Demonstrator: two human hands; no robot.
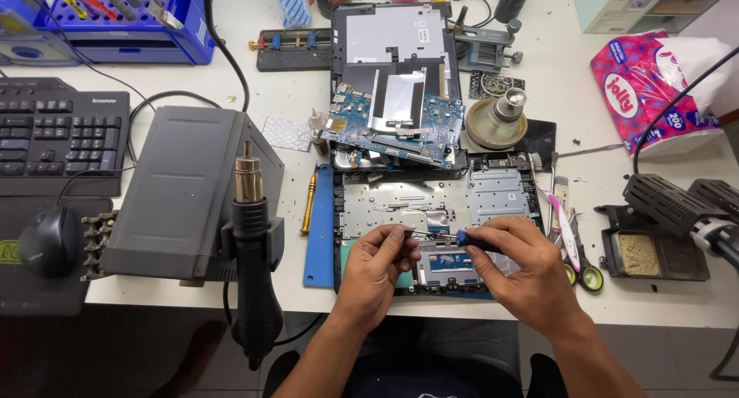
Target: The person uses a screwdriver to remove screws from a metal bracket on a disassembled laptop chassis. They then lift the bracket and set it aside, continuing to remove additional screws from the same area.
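1. We see the right hand closed around a small screwdriver with a blue collar and black handle, its thin shaft pointing left over the opened laptop base.
2. The left hand has its fingertips pinched together at the tip of the shaft; whether they hold anything small there we cannot tell.
3. The laptop base lies at the near edge of the white table, straight ahead of us, and both hands hover over its near part, just above the blue touchpad board.
4. A blue motherboard rests on another dark panel just beyond the base.
5. Left of the base lie a blue strip and a gold-handled tool.
6. Further left stands a grey rework station with a black hot-air wand clipped to its side.
7. On the right, well apart from the hands, sits a pink tissue pack.
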